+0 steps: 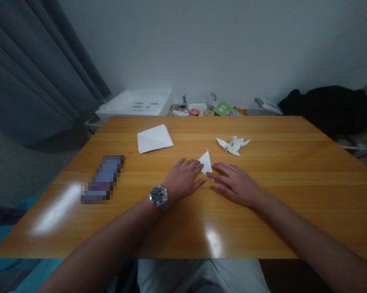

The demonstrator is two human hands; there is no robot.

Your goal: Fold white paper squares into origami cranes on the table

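Observation:
A small folded piece of white paper [207, 161], roughly triangular, lies on the wooden table between my hands. My left hand [184, 178], with a watch [159, 196] on its wrist, rests fingertips on the paper's left side, fingers stretched out and thumb apart. From the right, my right hand [234, 183] touches the paper's lower right edge with its fingers spread. Beyond that hand lie folded white paper cranes [233, 145], close together; I cannot tell how many. A stack of white paper sheets [155, 139] sits farther back on the left.
A phone-like device [105, 177], blurred out, lies on the left of the table [183, 232]. Past the far edge are a white foam tray [140, 101], a green packet [227, 109] and other small items. A dark cloth heap [329, 108] is at the right, a grey curtain [33, 65] at the left.

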